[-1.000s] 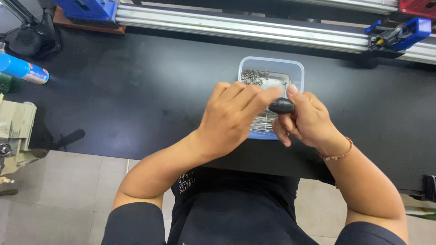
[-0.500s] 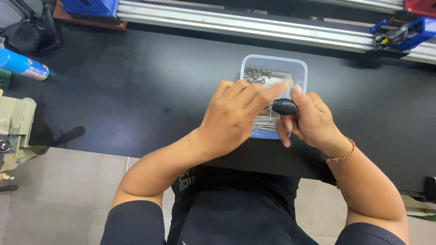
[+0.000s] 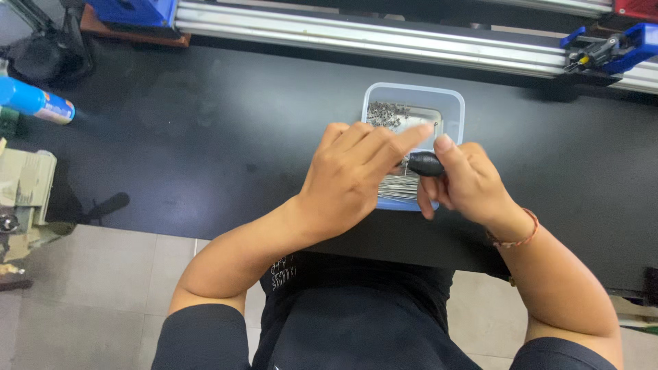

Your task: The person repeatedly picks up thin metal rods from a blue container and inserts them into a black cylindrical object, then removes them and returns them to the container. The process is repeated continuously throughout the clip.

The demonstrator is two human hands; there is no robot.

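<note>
Black knob (image 3: 425, 164) in right hand (image 3: 466, 185), over tray (image 3: 413, 96)

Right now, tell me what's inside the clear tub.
The tub holds small metal bits at the back and thin metal pins in front. The left hand covers the rest.

Two hands, left (image 3: 349, 179) and right (image 3: 469, 185), over one black table (image 3: 205, 137). One clear tub (image 3: 449, 109), with more small metal pieces (image 3: 387, 113) and thin pins (image 3: 397, 186) inside than can be counted. One black knob (image 3: 425, 164). One blue can (image 3: 34, 101). One blue clamp (image 3: 617, 46). One bracelet (image 3: 514, 240).
</note>
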